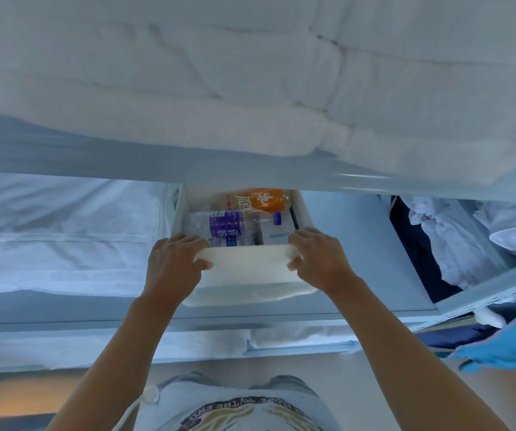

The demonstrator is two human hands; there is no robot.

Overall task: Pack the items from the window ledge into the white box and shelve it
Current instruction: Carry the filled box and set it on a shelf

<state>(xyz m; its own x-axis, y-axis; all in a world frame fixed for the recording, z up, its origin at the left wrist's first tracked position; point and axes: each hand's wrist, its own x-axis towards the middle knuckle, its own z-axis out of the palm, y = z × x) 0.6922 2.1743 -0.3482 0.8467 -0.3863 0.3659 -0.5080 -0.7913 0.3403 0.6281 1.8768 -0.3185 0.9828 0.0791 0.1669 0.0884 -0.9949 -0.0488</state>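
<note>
The white box looks like smooth, faintly glossy plastic. Inside, the water bottle is clear, shiny plastic with a purple label. The shelf looks like smooth painted metal. The folded towels above are soft, nubbly white cloth.

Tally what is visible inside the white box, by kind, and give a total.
Inside the white box, held by the left hand and right hand:
Clear water bottle with purple label: 1
Orange packet: 1
White carton marked ANKER: 1
Total visible: 3
</note>
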